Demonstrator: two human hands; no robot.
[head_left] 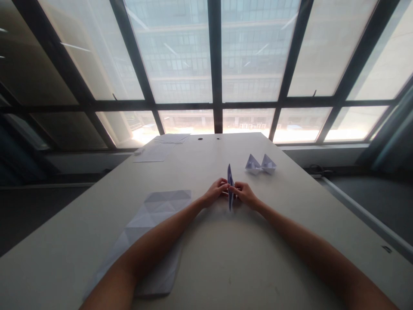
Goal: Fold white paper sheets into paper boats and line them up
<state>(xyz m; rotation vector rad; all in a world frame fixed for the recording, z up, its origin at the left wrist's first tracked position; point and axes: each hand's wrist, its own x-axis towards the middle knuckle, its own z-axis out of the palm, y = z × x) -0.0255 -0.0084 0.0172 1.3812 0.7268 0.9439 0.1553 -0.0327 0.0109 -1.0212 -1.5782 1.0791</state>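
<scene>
Between my two hands a folded piece of white paper (230, 172) stands on edge, narrow side toward me, just above the table. My left hand (216, 190) pinches it from the left with its fingertips. From the right, my right hand (245, 193) grips the same paper, thumb and fingers closed on it. Its folded shape is hard to make out at this angle. Beyond my right hand, two folded paper boats (253, 164) sit side by side, each with a pointed peak. A large creased paper sheet (158, 219) lies partly under my left forearm.
The white table (206, 267) stretches away toward large windows. Flat paper sheets (151, 153) lie at its far left, with more paper (172, 138) behind them. Two dark round holes (200, 139) mark the far edge. A dark curtain (392, 129) hangs at right.
</scene>
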